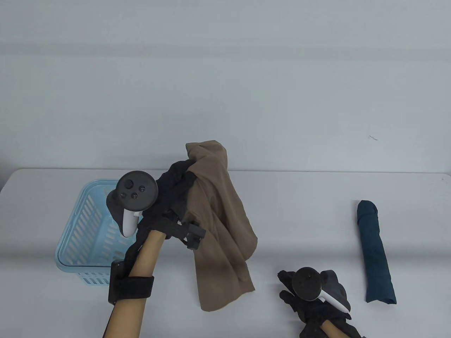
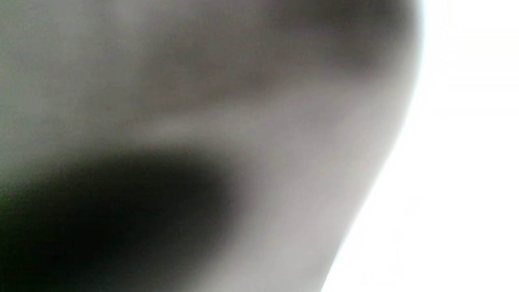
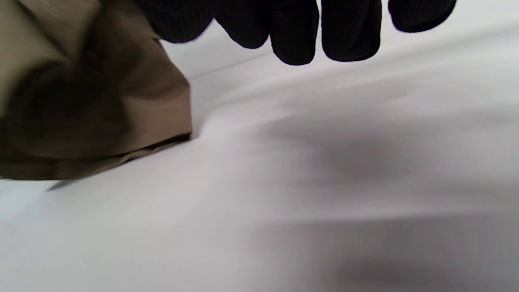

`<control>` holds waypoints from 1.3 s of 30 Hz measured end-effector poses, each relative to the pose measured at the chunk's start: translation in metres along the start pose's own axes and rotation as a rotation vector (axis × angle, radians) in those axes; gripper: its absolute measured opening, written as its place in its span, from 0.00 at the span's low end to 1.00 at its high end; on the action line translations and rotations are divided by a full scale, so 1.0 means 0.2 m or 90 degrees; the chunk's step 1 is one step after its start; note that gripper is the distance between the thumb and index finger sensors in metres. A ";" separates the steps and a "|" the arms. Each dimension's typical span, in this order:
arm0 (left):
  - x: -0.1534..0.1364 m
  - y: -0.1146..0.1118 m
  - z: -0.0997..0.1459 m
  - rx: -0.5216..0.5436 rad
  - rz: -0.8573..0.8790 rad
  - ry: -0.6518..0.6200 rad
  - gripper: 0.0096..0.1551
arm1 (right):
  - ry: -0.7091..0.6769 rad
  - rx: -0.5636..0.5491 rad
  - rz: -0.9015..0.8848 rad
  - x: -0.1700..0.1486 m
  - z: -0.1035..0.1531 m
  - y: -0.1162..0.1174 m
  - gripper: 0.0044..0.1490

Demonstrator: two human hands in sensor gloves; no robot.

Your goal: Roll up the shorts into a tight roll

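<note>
Brown shorts (image 1: 218, 225) hang bunched from my left hand (image 1: 176, 179), which grips their top above the table; the lower hem drapes onto the table surface. The left wrist view is a blur of fabric (image 2: 202, 121) close to the lens. My right hand (image 1: 303, 292) rests low on the table right of the shorts, fingers loosely curled and holding nothing. In the right wrist view its gloved fingertips (image 3: 296, 36) hang above the bare table, with the shorts' hem (image 3: 101, 121) at the left.
A light blue plastic basket (image 1: 75, 232) stands at the table's left, just beside my left forearm. A dark teal rolled garment (image 1: 375, 253) lies at the right. The white table (image 1: 299, 218) spreads between them, its far edge meeting a pale wall.
</note>
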State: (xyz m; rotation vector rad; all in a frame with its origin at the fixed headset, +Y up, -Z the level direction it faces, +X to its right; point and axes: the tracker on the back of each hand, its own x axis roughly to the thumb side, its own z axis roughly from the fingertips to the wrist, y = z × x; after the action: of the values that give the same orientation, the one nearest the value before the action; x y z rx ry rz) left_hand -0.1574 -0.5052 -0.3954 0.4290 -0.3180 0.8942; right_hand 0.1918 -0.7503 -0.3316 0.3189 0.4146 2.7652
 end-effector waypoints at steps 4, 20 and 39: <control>0.05 -0.21 0.14 -0.170 -0.092 -0.064 0.27 | 0.019 0.001 0.022 -0.03 -0.01 0.00 0.39; -0.31 -0.76 0.50 -0.450 -0.136 0.001 0.36 | 0.085 0.011 0.068 -0.10 -0.02 0.00 0.40; -0.20 -1.23 0.73 -0.643 -0.296 -0.088 0.40 | 0.109 -0.044 0.049 -0.12 -0.01 -0.04 0.40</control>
State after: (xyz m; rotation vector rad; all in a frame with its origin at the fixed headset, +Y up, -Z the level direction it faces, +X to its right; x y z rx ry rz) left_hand 0.0035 -0.7393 -0.3408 -0.3715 -0.7091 0.1740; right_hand 0.2153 -0.7526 -0.3394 0.0818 0.3532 2.8852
